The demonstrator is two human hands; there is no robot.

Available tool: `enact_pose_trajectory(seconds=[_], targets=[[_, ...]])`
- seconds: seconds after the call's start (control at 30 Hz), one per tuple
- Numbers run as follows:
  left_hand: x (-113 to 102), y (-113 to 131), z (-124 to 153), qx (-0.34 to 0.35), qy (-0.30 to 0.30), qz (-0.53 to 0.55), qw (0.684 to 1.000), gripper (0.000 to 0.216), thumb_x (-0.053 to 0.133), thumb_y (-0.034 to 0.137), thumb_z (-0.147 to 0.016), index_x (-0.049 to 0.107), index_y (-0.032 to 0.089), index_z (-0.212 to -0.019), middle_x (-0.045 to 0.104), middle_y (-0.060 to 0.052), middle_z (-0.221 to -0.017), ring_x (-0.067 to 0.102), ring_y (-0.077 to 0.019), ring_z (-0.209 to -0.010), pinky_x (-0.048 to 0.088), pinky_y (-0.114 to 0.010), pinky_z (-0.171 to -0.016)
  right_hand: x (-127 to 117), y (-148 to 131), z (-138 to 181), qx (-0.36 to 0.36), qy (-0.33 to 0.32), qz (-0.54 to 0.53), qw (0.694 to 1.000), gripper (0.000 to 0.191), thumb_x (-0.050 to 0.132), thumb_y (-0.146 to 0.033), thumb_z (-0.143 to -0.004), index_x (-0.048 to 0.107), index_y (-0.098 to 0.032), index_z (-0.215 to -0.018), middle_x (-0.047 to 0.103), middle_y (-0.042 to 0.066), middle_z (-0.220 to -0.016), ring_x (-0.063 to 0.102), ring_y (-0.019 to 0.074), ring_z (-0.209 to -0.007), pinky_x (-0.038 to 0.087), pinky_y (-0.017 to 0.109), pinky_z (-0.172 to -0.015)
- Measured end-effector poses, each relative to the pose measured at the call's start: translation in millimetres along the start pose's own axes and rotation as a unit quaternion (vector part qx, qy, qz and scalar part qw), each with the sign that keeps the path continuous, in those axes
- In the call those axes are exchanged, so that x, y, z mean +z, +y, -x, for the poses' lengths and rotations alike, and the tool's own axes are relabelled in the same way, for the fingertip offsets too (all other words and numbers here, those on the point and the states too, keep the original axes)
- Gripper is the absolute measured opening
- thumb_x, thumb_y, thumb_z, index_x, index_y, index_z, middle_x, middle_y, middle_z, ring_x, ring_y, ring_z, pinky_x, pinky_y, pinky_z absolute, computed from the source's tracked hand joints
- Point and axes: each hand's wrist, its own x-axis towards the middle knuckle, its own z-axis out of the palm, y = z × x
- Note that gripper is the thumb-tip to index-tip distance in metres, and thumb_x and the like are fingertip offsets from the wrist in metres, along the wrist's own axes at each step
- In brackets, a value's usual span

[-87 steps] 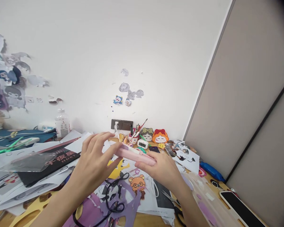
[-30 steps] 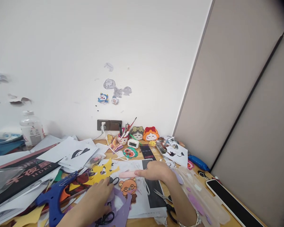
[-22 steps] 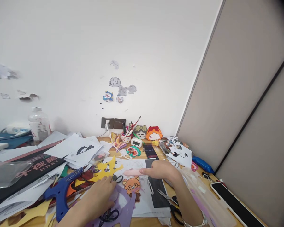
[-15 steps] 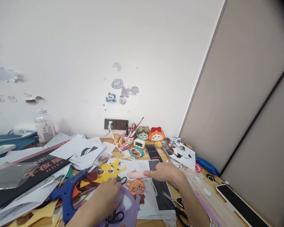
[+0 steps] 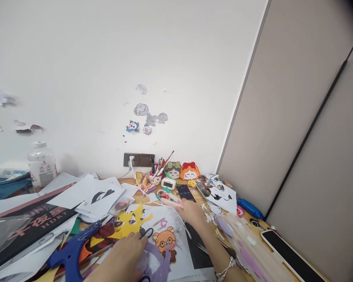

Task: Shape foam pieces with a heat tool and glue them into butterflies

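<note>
My right hand reaches toward the back of the desk, its fingers closed on one end of a long, flat pink object; its kind is not clear. Just beyond that hand lies a phone. My left hand rests low over the papers, fingers bent down and their tips hidden. Beside it are a black scissors handle and a cut purple sheet. An orange bear cutout with glasses lies on white paper between my hands.
Yellow cut scraps and a blue glue gun lie at left. A pen cup, a small white clock and two character cutouts stand by the wall. Open scissor blades lie under my right forearm.
My right hand has carried the pink object away from above the bear cutout, back toward the phone and clock. My left hand stays nearly in place. The view has turned slightly right.
</note>
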Motion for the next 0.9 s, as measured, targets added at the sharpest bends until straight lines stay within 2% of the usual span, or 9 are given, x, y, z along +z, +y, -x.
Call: enact_pose_trajectory(seconds=[0.2, 0.33, 0.6, 0.9], targets=[[-2, 2, 1, 0.008, -0.01, 0.011, 1.0, 0.043, 0.05, 0.015, -0.059, 0.063, 0.017, -0.1, 0.063, -0.015, -0.101, 0.06, -0.0329, -0.093, 0.047, -0.049, -0.079, 17, 0, -5, -0.01, 0.022, 0.002, 1.0, 0.036, 0.048, -0.038, -0.09, 0.051, -0.016, -0.118, 0.061, 0.007, -0.106, 0.059, 0.0201, -0.094, 0.047, 0.043, -0.084], [-1, 5, 4, 0.013, -0.015, 0.014, 1.0, 0.042, 0.048, 0.014, -0.06, 0.063, 0.016, -0.099, 0.063, -0.016, -0.101, 0.061, -0.0332, -0.092, 0.047, -0.049, -0.078, 23, 5, -9, 0.003, -0.002, 0.002, 1.0, 0.03, 0.049, -0.037, -0.09, 0.056, -0.015, -0.11, 0.061, 0.007, -0.103, 0.06, 0.0188, -0.092, 0.048, 0.041, -0.082], [8, 6, 0, 0.021, -0.018, 0.014, 1.0, 0.043, 0.046, 0.013, -0.062, 0.063, 0.017, -0.1, 0.065, -0.015, -0.097, 0.062, -0.0331, -0.09, 0.047, -0.046, -0.076, 26, 11, -10, 0.013, -0.027, -0.004, 1.0, 0.029, 0.049, -0.037, -0.09, 0.057, -0.015, -0.107, 0.061, 0.006, -0.103, 0.06, 0.0182, -0.091, 0.049, 0.04, -0.082], [9, 7, 1, 0.019, -0.013, 0.006, 1.0, 0.041, 0.046, 0.014, -0.063, 0.064, 0.014, -0.099, 0.064, -0.018, -0.099, 0.061, -0.0348, -0.092, 0.047, -0.047, -0.077, 24, 15, -15, 0.012, 0.003, -0.017, 1.0, 0.032, 0.047, -0.038, -0.091, 0.055, -0.016, -0.112, 0.06, 0.007, -0.105, 0.059, 0.0191, -0.094, 0.047, 0.042, -0.084]])
